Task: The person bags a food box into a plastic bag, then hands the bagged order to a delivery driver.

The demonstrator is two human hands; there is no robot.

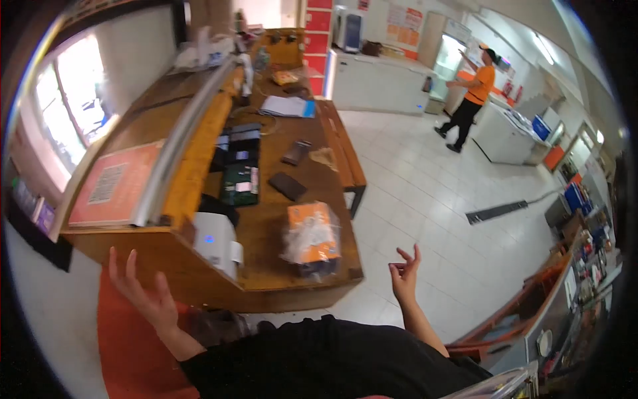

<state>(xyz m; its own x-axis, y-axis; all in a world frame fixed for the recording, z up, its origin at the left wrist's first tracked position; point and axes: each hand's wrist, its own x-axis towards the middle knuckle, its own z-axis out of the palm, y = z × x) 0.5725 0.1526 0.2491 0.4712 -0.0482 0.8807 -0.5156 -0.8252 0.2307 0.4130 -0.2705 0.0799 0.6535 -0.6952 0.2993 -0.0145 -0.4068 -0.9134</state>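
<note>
My left hand is raised with its fingers spread, in front of the wooden side of the counter. Nothing is in it. On the other side, my right hand is held up over the tiled floor, fingers apart and partly curled, also holding nothing. Between the two hands, on the counter's near end, sits an orange package in clear plastic. A white printer-like device stands to its left, nearer my left hand. Neither hand touches these things.
Further along the counter lie a dark wallet-like item, papers and a green circuit-board-like panel. A person in an orange shirt stands across the room. A dark strip lies on the floor. A cluttered bench runs along the right.
</note>
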